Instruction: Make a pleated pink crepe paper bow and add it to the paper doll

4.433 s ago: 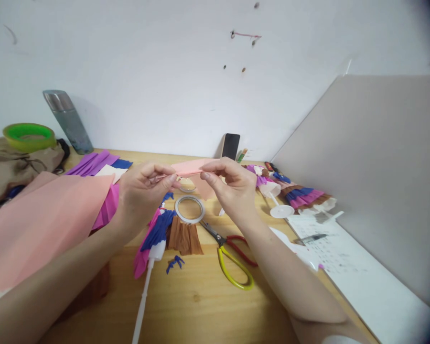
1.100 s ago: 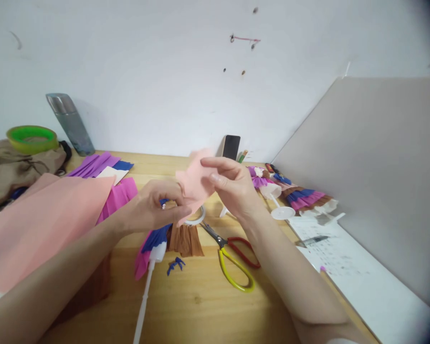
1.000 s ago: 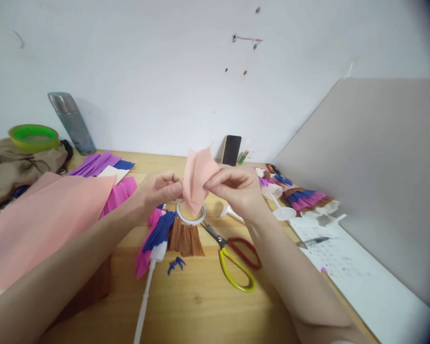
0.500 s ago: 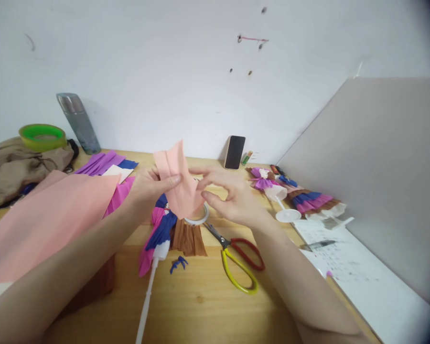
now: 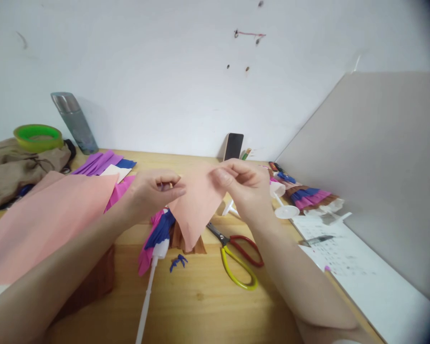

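Observation:
A small piece of peach crepe paper (image 5: 198,203) is stretched between my two hands, above the table. My left hand (image 5: 155,191) pinches its left edge between thumb and fingers. At the upper right corner, my right hand (image 5: 249,186) grips the sheet with curled fingers. The sheet's lower point hangs in front of brown pleated crepe paper (image 5: 202,247). Below my left hand lies a blue and pink crepe paper bundle (image 5: 161,229) with a white plastic stick (image 5: 147,296). Scissors (image 5: 223,241) with one red and one yellow handle lie under my right hand.
On the left are a large peach sheet (image 5: 53,215), a tan cloth bag (image 5: 7,167), green tape (image 5: 38,136) and a flask (image 5: 75,122). A phone (image 5: 233,146) leans on the wall. Layered crepe paper (image 5: 313,197) and a written sheet (image 5: 358,272) lie right.
The peach paper has been spread from a folded, upright shape into a flatter sheet. My right hand, formerly with loose fingers beside it, now grips its upper right corner.

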